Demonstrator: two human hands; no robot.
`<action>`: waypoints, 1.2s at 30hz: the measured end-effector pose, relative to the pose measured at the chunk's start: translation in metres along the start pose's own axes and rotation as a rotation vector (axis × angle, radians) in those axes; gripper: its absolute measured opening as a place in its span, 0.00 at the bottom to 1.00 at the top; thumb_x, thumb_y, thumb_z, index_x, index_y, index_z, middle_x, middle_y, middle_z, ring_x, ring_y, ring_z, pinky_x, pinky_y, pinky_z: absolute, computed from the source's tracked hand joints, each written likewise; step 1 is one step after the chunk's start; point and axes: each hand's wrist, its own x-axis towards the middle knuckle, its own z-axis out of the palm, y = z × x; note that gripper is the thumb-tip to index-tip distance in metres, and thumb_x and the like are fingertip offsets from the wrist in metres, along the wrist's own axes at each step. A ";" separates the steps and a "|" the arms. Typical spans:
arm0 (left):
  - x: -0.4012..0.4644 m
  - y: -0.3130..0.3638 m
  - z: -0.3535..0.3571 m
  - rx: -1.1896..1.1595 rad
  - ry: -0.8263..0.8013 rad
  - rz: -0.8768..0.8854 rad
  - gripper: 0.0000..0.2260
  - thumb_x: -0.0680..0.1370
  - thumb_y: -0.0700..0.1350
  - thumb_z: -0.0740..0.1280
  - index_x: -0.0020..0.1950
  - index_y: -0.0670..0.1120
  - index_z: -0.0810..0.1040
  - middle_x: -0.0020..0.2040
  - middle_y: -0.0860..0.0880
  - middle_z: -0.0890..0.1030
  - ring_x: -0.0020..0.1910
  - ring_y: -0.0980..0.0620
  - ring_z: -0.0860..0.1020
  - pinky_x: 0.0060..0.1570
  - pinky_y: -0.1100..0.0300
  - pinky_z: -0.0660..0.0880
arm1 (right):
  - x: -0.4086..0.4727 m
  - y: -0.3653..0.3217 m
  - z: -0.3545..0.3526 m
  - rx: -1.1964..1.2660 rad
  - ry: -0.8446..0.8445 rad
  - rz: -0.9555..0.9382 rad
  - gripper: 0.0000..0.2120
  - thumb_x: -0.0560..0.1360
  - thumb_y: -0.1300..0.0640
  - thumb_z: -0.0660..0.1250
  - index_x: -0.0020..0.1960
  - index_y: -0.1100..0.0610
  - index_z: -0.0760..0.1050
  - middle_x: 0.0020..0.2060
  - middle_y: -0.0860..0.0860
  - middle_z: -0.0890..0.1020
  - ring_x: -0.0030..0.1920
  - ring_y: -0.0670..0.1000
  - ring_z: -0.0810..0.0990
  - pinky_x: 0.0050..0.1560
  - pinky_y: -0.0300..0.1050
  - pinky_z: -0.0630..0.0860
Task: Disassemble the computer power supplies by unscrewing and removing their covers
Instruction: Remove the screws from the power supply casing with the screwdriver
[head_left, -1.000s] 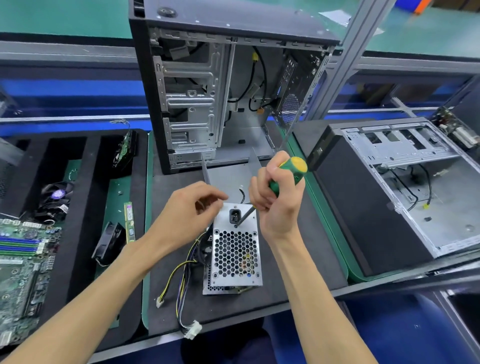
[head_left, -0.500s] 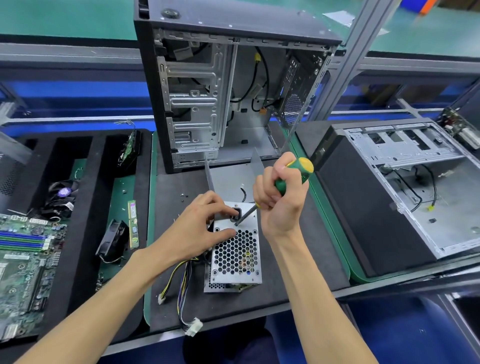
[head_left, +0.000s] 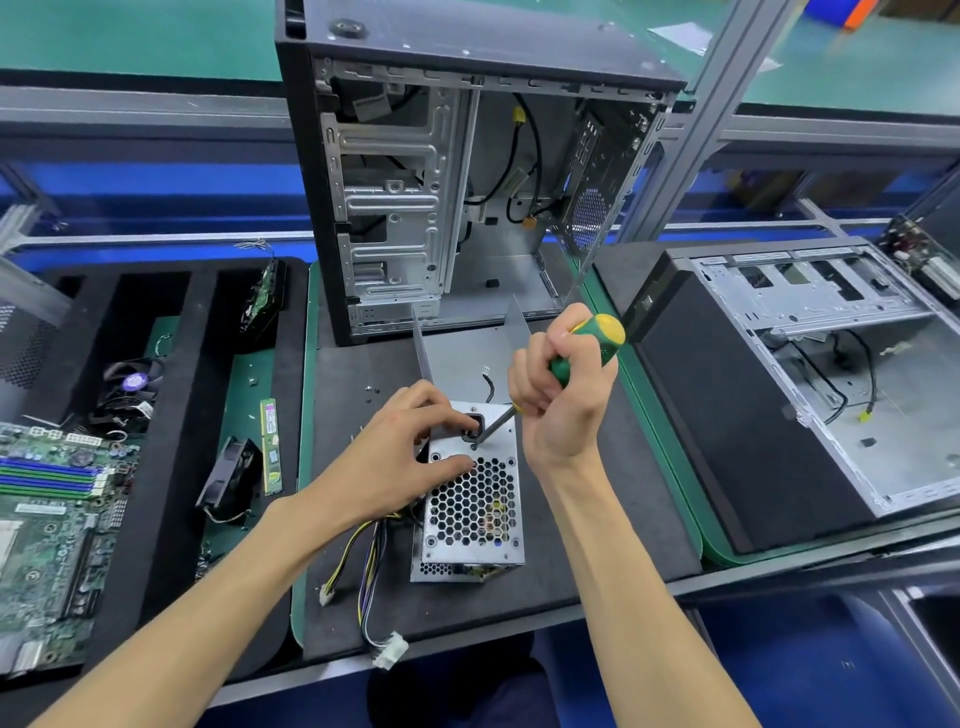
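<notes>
The supply (head_left: 470, 499) stands on the mat just in front of the upright case (head_left: 415, 182). Our left hand (head_left: 397, 457) rests on its top face, fingers loosely bent, thumb on the grille. Our right hand (head_left: 558, 395) grips the screwdriver (head_left: 587, 345), tip in a screw beside the socket. We should press along the shaft, keeping the supply pinned.

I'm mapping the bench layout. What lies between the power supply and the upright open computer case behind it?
In the head view, a bent grey metal cover with a loose black wire.
</notes>
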 end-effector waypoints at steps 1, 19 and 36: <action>0.000 0.000 0.000 -0.004 -0.001 -0.001 0.14 0.73 0.49 0.76 0.58 0.53 0.83 0.49 0.55 0.73 0.49 0.57 0.70 0.49 0.66 0.66 | 0.000 -0.001 -0.001 0.008 -0.006 0.003 0.09 0.69 0.58 0.62 0.32 0.50 0.65 0.21 0.45 0.59 0.21 0.45 0.53 0.27 0.33 0.55; 0.003 0.013 -0.004 0.022 0.005 0.195 0.11 0.77 0.46 0.72 0.52 0.63 0.77 0.49 0.60 0.76 0.48 0.58 0.71 0.53 0.60 0.68 | 0.000 0.001 0.017 -0.158 -0.372 0.162 0.16 0.74 0.52 0.68 0.31 0.52 0.65 0.21 0.42 0.62 0.20 0.44 0.56 0.26 0.33 0.56; -0.002 0.013 0.017 0.128 0.335 0.402 0.05 0.78 0.44 0.64 0.43 0.47 0.76 0.34 0.49 0.77 0.30 0.54 0.68 0.31 0.68 0.64 | -0.021 -0.007 0.041 -0.478 -0.129 -0.031 0.21 0.79 0.52 0.61 0.32 0.62 0.63 0.24 0.58 0.65 0.25 0.50 0.63 0.28 0.43 0.62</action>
